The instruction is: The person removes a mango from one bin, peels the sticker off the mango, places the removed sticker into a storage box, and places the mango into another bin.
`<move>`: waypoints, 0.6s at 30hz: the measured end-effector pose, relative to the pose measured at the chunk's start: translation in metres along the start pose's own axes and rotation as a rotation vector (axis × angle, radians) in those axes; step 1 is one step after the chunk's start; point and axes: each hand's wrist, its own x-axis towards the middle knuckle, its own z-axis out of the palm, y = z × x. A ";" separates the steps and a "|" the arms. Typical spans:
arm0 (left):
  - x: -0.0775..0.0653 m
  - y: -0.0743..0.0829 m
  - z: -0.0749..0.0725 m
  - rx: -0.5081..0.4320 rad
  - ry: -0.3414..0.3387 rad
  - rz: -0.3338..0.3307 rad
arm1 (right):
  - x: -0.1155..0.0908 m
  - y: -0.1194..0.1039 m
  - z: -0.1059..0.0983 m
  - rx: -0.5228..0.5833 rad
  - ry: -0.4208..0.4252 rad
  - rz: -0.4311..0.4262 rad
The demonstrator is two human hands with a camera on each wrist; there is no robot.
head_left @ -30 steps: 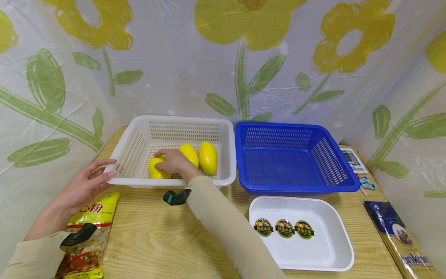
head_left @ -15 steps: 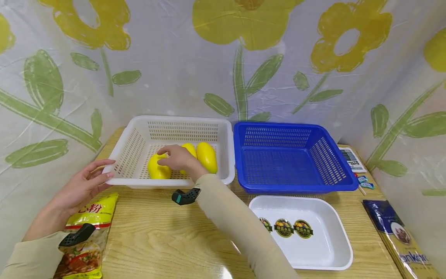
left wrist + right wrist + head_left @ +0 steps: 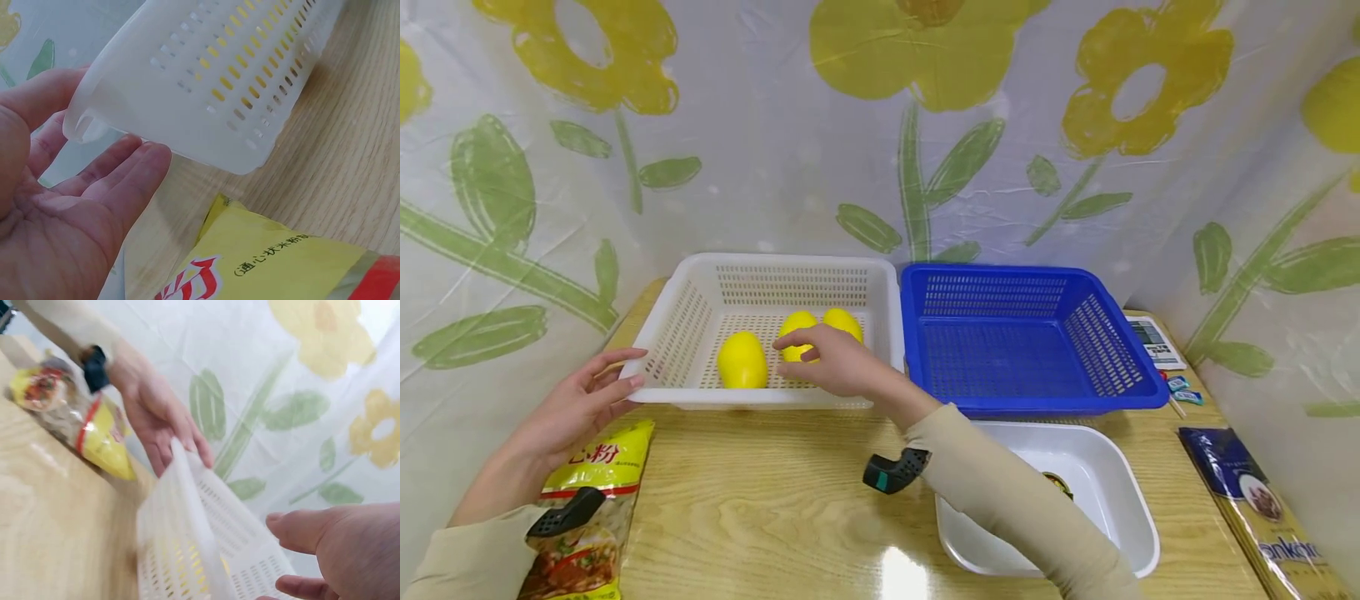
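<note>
My left hand [image 3: 568, 408] holds the near left corner of the white plastic basket [image 3: 760, 398], thumb and fingers at its rim; the left wrist view shows fingertips under the corner. Inside lie three yellow mangoes: the left mango [image 3: 742, 360] stands apart, while the middle mango [image 3: 797, 323] and the right mango [image 3: 844, 320] are partly covered by my right hand [image 3: 838, 362]. That hand hovers above the basket's front side, fingers spread and nothing between them. In the right wrist view its thumb and fingertips [image 3: 290, 531] are apart beside the basket wall.
A blue basket [image 3: 1037, 405] stands right against the white one. In front of it is a white tray [image 3: 1146, 508] with a round label [image 3: 1058, 483], partly behind my right forearm. Food packets lie left [image 3: 602, 483] and right [image 3: 1247, 500]; small wrapped sweets [image 3: 1183, 390] lie beyond.
My right hand has let go of the left mango and moved right and toward me, its forearm swinging over the white tray. My left hand stays at the basket corner.
</note>
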 end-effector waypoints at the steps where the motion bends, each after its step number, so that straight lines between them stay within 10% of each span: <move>1: 0.000 0.000 0.000 0.001 0.003 0.000 | -0.010 0.002 -0.002 0.016 -0.002 -0.025; 18: -0.001 -0.004 -0.003 0.007 0.003 0.012 | -0.184 0.070 -0.021 0.373 0.322 -0.094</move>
